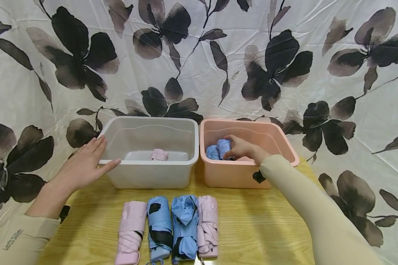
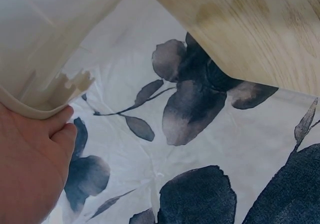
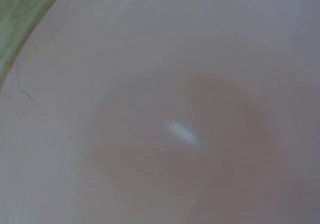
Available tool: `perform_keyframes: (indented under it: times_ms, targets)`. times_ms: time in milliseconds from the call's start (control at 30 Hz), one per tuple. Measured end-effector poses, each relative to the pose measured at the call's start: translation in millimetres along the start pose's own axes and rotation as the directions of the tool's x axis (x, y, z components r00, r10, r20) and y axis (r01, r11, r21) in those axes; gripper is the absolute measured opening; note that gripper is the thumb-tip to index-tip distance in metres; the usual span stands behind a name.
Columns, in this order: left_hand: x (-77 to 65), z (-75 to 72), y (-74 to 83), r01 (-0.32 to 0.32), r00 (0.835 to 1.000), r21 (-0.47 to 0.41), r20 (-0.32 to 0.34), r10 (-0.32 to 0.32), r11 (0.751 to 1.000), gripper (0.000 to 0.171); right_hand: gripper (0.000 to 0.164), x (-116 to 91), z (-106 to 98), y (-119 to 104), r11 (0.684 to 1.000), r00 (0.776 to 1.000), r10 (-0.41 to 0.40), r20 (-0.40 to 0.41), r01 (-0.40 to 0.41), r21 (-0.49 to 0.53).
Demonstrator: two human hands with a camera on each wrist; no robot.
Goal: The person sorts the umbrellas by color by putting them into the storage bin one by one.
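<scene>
My right hand (image 1: 243, 148) reaches into the peach bin (image 1: 238, 175) and grips a blue folded umbrella (image 1: 223, 146), fingers curled round its upper part. Beside that one, at the bin's left end, lies another blue folded umbrella (image 1: 212, 152). My left hand (image 1: 86, 165) rests with straight fingers on the left rim of the grey bin (image 1: 149, 176); the left wrist view has this hand (image 2: 35, 164) at the rim's corner. A pink folded umbrella (image 1: 159, 155) lies inside the grey bin. The right wrist view is filled by a blurred pale pink surface (image 3: 150, 44), with the hand out of sight.
In front of the bins, a row on the wooden table (image 1: 258, 221) holds a pink umbrella (image 1: 131, 232), two blue umbrellas (image 1: 160, 228) and another pink umbrella (image 1: 207, 224). A flowered cloth (image 1: 199, 92) hangs behind the bins, close to their back rims.
</scene>
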State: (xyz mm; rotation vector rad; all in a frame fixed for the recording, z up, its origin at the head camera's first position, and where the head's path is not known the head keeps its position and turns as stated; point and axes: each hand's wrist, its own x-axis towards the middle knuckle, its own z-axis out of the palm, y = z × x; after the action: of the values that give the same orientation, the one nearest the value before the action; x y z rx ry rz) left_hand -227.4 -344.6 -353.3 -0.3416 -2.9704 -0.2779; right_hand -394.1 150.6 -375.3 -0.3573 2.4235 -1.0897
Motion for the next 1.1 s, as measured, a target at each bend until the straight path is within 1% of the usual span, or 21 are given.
perform_keyframes:
  times_ms: [200,400,500,800,967,1100]
  targets:
    - [-1.3,1.3,-0.9,-0.001,1.0,-0.006,-0.002,0.001,1.0,0.098,0.092,0.4,-1.0,-0.1,0.997,0.999,0.041,0.018,-0.04,-0.059]
    - [-2.5,1.5,-0.9,0.004,1.0,-0.012,0.0,-0.004,1.0,0.098,0.092,-0.9,-2.8,0.9,0.993,0.989,0.097,0.115,-0.088,-0.081]
    - [-2.0,1.2,-0.6,0.007,1.0,-0.005,-0.001,-0.007,1.0,0.098,0.09,-2.5,-3.3,0.8,0.992,0.985,0.106,0.133,-0.095,-0.088]
    - [-0.4,1.1,-0.8,-0.003,1.0,0.003,-0.008,0.003,1.0,0.099,0.087,-9.5,-4.9,-4.8,0.994,0.99,0.072,0.123,-0.061,-0.092]
    - [0.2,0.7,-1.3,-0.009,1.0,0.008,-0.012,0.009,1.0,0.099,0.081,-14.5,-3.2,-9.3,0.994,0.996,0.044,0.075,-0.036,-0.106]
    - [-0.7,0.8,-1.2,-0.007,1.0,0.006,-0.012,0.007,1.0,0.099,0.078,-20.3,-1.3,-15.4,0.993,0.999,-0.013,0.047,0.018,-0.12]
